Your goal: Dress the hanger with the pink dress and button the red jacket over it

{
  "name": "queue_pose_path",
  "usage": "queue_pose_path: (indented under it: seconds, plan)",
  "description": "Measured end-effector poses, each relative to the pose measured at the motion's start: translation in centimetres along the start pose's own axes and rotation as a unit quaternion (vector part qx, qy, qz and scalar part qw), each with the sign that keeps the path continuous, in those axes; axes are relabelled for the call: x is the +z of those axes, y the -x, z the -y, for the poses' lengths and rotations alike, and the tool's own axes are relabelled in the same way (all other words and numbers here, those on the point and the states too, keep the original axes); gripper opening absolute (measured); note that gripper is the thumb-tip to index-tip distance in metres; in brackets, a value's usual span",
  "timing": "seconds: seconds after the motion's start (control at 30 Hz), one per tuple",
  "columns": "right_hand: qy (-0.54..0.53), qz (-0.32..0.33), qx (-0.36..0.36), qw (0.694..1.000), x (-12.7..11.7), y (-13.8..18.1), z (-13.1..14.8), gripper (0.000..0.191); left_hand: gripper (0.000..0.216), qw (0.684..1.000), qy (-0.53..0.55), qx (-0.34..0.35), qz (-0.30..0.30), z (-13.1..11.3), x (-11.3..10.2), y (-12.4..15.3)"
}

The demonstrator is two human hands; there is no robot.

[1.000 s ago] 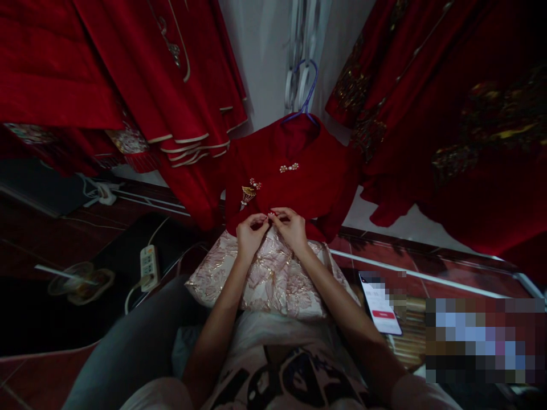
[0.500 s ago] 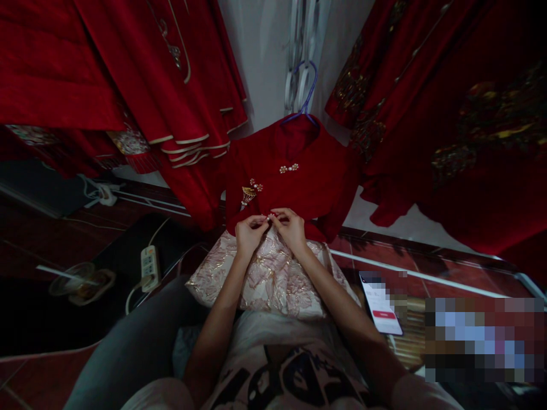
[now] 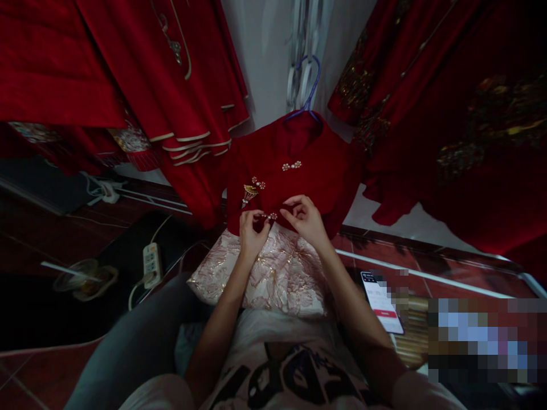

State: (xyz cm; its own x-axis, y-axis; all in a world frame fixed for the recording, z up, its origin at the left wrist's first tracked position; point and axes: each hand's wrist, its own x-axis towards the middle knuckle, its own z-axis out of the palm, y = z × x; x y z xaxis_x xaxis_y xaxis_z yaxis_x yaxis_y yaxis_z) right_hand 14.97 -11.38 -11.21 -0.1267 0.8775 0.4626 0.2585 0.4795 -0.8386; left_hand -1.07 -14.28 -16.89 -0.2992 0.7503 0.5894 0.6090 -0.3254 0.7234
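A red short-sleeved jacket (image 3: 316, 188) hangs in front of me on a purple hanger (image 3: 308, 105). It carries a pearl flower clasp (image 3: 292, 165) near the collar, another with a gold fan-shaped tassel ornament (image 3: 250, 193) at the side, and a lower flower clasp (image 3: 270, 216) near the hem. My left hand (image 3: 253, 234) is at this lower clasp's left end, thumb and forefinger apart around it. To the clasp's right, my right hand (image 3: 306, 222) is off it, with thumb and forefinger spread before the red cloth. Below hangs a pale pink and gold brocade skirt (image 3: 277, 276).
Red garments (image 3: 171, 91) hang at left, and embroidered red garments (image 3: 427, 125) at right. A power strip (image 3: 151, 265) and a plastic cup (image 3: 92, 282) are at left. A phone (image 3: 382, 302) lies at right beside a slatted surface (image 3: 412, 336).
My hands were pinched together at the lower clasp. My right hand has drawn away to the right and spread its fingers, while my left has shifted slightly down; the clasp now shows between them.
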Motion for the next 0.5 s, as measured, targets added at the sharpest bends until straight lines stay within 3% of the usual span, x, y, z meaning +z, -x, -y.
queue_pose_path:
  seconds: [0.2, 0.37, 0.5]
  plan:
    - [-0.034, -0.014, 0.013, 0.999, -1.1, -0.5, 0.5, 0.015, 0.019, 1.0, -0.024, 0.014, 0.011, 0.0, 0.1, 0.1]
    - [0.053, 0.041, 0.026, 0.997, -0.4, -0.2, -0.7, 0.014, 0.014, 0.998, -0.044, 0.029, 0.022, -0.1, -0.1, 0.2]
    - [0.105, 0.076, -0.011, 0.991, 0.1, 0.1, -1.2, 0.016, 0.015, 0.999, -0.03, 0.031, 0.03, -0.1, -0.2, 0.0]
